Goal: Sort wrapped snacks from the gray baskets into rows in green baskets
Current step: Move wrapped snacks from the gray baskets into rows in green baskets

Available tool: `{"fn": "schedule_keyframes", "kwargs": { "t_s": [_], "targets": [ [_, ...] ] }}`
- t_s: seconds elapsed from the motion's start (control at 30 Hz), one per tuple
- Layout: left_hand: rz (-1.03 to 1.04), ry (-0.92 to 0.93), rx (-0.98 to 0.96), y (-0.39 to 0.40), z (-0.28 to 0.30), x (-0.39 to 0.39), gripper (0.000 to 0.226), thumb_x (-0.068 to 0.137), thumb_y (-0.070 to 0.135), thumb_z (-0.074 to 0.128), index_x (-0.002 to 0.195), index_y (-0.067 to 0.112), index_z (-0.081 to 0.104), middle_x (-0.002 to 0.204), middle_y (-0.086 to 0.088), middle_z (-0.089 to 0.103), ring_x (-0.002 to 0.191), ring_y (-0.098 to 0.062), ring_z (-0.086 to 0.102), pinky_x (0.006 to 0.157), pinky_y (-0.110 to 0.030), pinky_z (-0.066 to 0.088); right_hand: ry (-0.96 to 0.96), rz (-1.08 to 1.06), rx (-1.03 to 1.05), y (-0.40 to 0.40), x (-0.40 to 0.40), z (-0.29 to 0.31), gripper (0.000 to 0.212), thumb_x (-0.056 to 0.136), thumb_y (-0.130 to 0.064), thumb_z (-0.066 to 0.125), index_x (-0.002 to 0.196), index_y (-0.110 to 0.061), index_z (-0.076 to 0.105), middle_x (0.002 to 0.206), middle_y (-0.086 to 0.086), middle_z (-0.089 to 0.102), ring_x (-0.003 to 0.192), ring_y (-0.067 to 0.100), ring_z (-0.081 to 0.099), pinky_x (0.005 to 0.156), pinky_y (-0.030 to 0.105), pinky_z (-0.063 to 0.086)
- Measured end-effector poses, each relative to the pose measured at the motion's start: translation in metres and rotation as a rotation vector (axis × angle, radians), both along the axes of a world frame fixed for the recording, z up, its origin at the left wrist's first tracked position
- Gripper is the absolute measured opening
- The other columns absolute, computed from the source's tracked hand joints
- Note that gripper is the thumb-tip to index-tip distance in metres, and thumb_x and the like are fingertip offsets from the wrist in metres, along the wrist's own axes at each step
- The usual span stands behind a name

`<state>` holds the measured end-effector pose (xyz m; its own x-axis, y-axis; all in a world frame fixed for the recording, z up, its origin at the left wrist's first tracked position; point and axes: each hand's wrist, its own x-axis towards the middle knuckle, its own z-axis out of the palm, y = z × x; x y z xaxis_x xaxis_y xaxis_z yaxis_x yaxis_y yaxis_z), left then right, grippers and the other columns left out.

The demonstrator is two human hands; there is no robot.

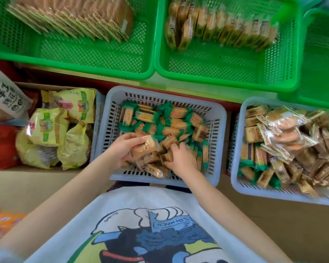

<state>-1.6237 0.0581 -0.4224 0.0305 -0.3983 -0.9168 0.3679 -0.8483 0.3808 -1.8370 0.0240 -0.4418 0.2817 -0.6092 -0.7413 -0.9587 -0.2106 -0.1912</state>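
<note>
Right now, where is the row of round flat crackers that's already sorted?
In the head view, the cracker row stands in the far left green basket, beside the green basket holding stacked tan bars.

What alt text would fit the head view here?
Both hands reach into a gray basket of wrapped snacks: the left hand grips several packets, the right hand digs among others. Two green baskets beyond hold neat rows; another gray basket sits to the right.

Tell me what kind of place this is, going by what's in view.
Probably a small shop or snack stockroom, though I can't be sure. Green baskets hold neat rows of wrapped biscuits, gray baskets hold loose mixed snacks, and a cardboard box of yellow bagged goods sits alongside.
</note>
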Motion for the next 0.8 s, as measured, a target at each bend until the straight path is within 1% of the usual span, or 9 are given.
{"fn": "schedule_keyframes", "kwargs": {
  "t_s": [0.13, 0.23, 0.33, 0.4, 0.47, 0.53, 0.6, 0.7, 0.8],
  "targets": [
    [0.043, 0.063, -0.027, -0.006, 0.006, 0.012, 0.023, 0.092, 0.012, 0.069, 0.109, 0.012, 0.055, 0.118, -0.017, 0.067, 0.104, -0.033, 0.07, 0.081, -0.048, 0.06, -0.057, 0.047, -0.071, -0.004, 0.009, 0.01, 0.043, 0.088, -0.03, 0.071, 0.123, -0.015, 0.05, 0.124, 0.007, 0.055, 0.112, 0.028, 0.056, 0.078, 0.036, 0.048],
    [0.051, 0.018, -0.117, -0.016, 0.018, 0.021, 0.025, 0.092, 0.016, 0.07, 0.114, 0.016, 0.06, 0.12, -0.015, 0.068, 0.106, -0.031, 0.07, 0.076, -0.04, 0.06, -0.259, -0.413, 0.025, -0.024, 0.002, 0.039, 0.03, 0.087, -0.025, 0.075, 0.107, -0.02, 0.052, 0.101, -0.005, 0.059, 0.091, 0.018, 0.058, 0.069, 0.034, 0.049],
    [0.04, -0.041, -0.229, -0.037, 0.041, 0.026, 0.021, 0.095, 0.026, 0.066, 0.115, 0.022, 0.063, 0.117, -0.012, 0.068, 0.105, -0.027, 0.068, 0.071, -0.031, 0.055, -0.634, -0.938, 0.115, -0.057, -0.007, 0.088, 0.024, 0.089, -0.024, 0.075, 0.108, -0.022, 0.062, 0.107, -0.006, 0.065, 0.098, 0.017, 0.062, 0.073, 0.027, 0.048],
    [0.02, 0.006, -0.295, -0.055, 0.06, 0.021, 0.025, 0.098, 0.037, 0.06, 0.117, 0.022, 0.062, 0.113, -0.009, 0.068, 0.101, -0.024, 0.065, 0.08, -0.034, 0.052, -0.885, -1.071, 0.187, -0.08, -0.01, 0.12, 0.019, 0.091, -0.02, 0.071, 0.109, -0.017, 0.066, 0.105, 0.001, 0.072, 0.1, 0.021, 0.066, 0.076, 0.03, 0.05],
    [-0.013, 0.082, -0.363, -0.075, 0.077, 0.011, 0.036, 0.098, 0.049, 0.054, 0.121, 0.022, 0.061, 0.11, -0.006, 0.067, 0.1, -0.022, 0.063, 0.088, -0.038, 0.047, -1.004, -1.007, 0.205, -0.095, -0.003, 0.143, 0.021, 0.092, -0.022, 0.068, 0.111, -0.014, 0.068, 0.106, 0.005, 0.074, 0.101, 0.023, 0.066, 0.085, 0.036, 0.051],
    [-0.05, 0.141, -0.442, -0.095, 0.096, -0.005, 0.039, 0.098, 0.053, 0.049, 0.118, 0.022, 0.059, 0.103, -0.001, 0.067, 0.089, -0.015, 0.064, 0.078, -0.032, 0.049, -0.9, -0.793, 0.059, -0.104, 0.012, 0.152, 0.031, 0.097, -0.031, 0.063, 0.125, -0.019, 0.064, 0.119, 0.004, 0.066, 0.112, 0.021, 0.062, 0.092, 0.031, 0.05],
    [-0.063, 0.133, -0.504, -0.113, 0.114, -0.02, 0.033, 0.096, 0.049, 0.056, 0.116, 0.022, 0.056, 0.096, 0.002, 0.067, 0.08, -0.01, 0.066, 0.07, -0.026, 0.052, -0.747, -0.594, -0.082, -0.111, 0.028, 0.153, 0.053, 0.099, -0.046, 0.054, 0.148, -0.03, 0.043, 0.132, -0.001, 0.044, 0.121, 0.013, 0.047, 0.096, 0.025, 0.041],
    [-0.053, 0.086, -0.507, -0.134, 0.127, -0.031, 0.025, 0.096, 0.041, 0.059, 0.112, 0.022, 0.054, 0.093, 0.0, 0.065, 0.08, -0.013, 0.064, 0.073, -0.029, 0.051, -0.851, -0.628, -0.004, -0.118, 0.043, 0.155, 0.066, 0.1, -0.051, 0.045, 0.158, -0.038, 0.015, 0.147, -0.012, 0.027, 0.131, 0.005, 0.033, 0.102, 0.026, 0.033],
    [-0.093, -0.065, -0.459, -0.154, 0.127, -0.029, 0.038, 0.093, 0.052, 0.061, 0.115, 0.022, 0.053, 0.096, -0.004, 0.066, 0.084, -0.018, 0.065, 0.069, -0.033, 0.05, -0.883, -0.727, 0.094, -0.134, 0.039, 0.147, 0.071, 0.098, -0.054, 0.052, 0.157, -0.034, 0.018, 0.151, -0.003, 0.039, 0.135, 0.013, 0.043, 0.107, 0.032, 0.041]
  ]
}}
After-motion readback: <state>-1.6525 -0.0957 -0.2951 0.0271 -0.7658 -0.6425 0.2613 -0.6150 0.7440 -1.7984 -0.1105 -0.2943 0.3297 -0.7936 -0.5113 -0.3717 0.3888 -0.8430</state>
